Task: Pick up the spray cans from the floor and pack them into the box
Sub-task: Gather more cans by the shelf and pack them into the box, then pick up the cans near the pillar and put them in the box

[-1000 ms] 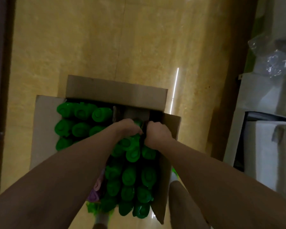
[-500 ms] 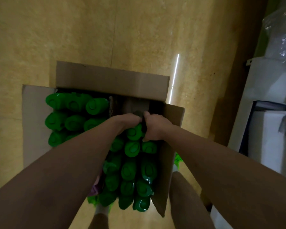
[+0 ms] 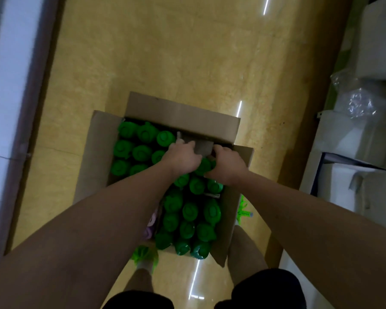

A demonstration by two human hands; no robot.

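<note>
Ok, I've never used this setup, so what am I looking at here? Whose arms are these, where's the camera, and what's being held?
There is no machine here: a person wears one camera on the head, looking down past their own bare arms. On the floor stands an open cardboard box, nearly full of upright green spray cans. The left hand and right hand meet over the box's far right corner, curled around one green can beside a cardboard divider. White boxes sit at the right.
</note>
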